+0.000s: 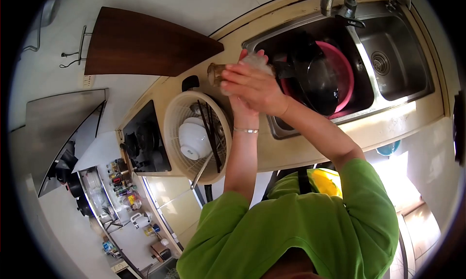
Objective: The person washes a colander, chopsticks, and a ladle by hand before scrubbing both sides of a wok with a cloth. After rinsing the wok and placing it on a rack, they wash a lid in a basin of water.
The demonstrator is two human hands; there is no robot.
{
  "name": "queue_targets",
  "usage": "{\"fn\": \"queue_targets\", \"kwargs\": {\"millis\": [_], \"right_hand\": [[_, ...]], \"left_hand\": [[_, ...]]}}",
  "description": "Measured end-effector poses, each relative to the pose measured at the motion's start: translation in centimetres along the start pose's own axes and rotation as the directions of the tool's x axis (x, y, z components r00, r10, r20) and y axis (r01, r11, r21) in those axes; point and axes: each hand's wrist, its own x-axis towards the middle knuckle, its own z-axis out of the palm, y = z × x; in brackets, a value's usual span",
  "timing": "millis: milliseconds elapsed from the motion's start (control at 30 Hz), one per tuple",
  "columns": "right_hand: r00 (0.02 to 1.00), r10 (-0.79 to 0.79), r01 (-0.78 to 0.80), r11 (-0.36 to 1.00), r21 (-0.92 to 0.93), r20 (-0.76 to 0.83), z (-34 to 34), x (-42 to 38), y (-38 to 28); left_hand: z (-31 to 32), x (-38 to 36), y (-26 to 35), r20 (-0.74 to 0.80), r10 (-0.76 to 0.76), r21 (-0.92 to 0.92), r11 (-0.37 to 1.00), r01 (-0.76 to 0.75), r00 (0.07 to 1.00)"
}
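Note:
My two hands meet over the counter at the left edge of the sink. My left hand (pixel 242 104), with a bracelet at its wrist, lies underneath, its fingertips showing beyond a whitish, mesh-like scrubber (pixel 258 62). Across the top lies my right hand (pixel 257 89), its fingers wrapped over the scrubber and a brown handle (pixel 216 75). The handle's end sticks out to the left. On the other side it lines up with a dark bracket of the black pan (pixel 315 80), which rests tilted in a pink basin (pixel 348 75). The palms and most of the grip are hidden.
A cream basket (pixel 171 128) with white bowls (pixel 193 137), dark chopsticks (pixel 209 128) and a ladle-like utensil stands left of my arms. The double sink (pixel 370 102) and faucet (pixel 347 12) lie to the right. A dark cooktop (pixel 162 155) is farther left.

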Motion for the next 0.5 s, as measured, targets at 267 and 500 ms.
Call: {"fn": "queue_targets", "kwargs": {"millis": [267,500], "right_hand": [[0.993,-0.074,0.075,0.997,0.003,-0.092,1.1,-1.4,0.7],[0.877,0.48,-0.453,0.815,0.363,0.018,-3.8,-1.9,0.0]], "left_hand": [[0.0,-0.6,0.3,-0.037,-0.049,-0.056,0.997,0.047,0.998],[-1.5,-0.4,2.0,0.101,-0.221,-0.289,0.926,0.241,0.97]]}}
